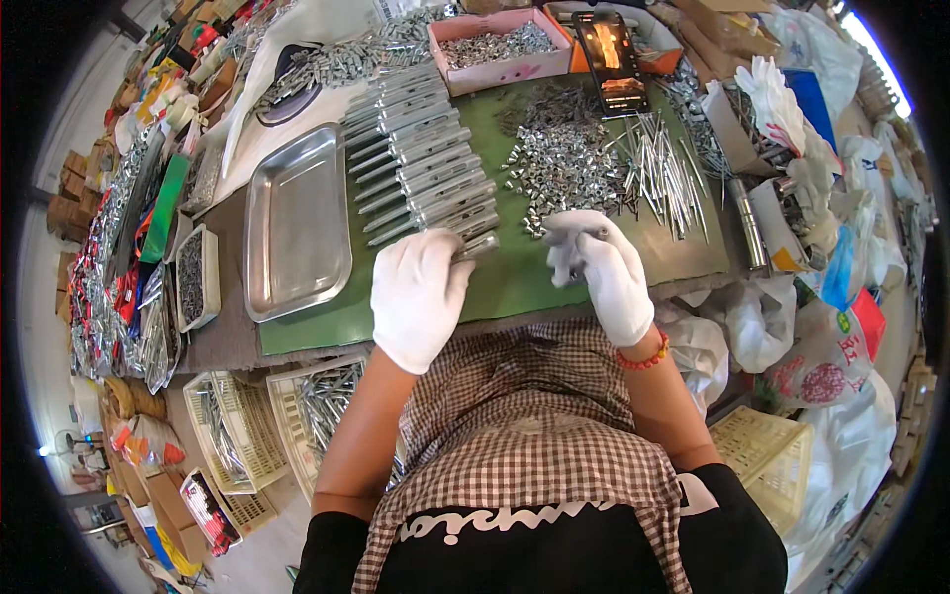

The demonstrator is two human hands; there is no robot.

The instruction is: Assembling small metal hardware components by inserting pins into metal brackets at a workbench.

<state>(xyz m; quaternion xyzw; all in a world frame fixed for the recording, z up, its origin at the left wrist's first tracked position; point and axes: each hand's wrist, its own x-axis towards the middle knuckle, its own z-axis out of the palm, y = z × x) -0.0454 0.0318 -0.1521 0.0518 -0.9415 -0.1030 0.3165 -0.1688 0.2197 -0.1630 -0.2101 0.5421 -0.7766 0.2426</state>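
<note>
My left hand (421, 297), in a white glove, is closed on a short silver metal tube (481, 245) at the near end of a row. That row of slotted metal tubes with thin rods (426, 148) stretches away over the green mat (515, 297). My right hand (609, 272), gloved in white with grey-stained fingertips, is closed in a pinch over the mat. Whatever small piece it may hold I cannot make out. Just beyond it lie a heap of small metal sleeves (559, 163) and a bundle of thin metal rods (665, 178).
An open steel tray (297, 223) lies left of the row, beside a small tub of dark parts (198, 277). At the back are a pink box of small parts (500, 49) and an upright phone (610, 64). A metal cylinder (749, 226) stands right. Plastic baskets (233, 436) sit below.
</note>
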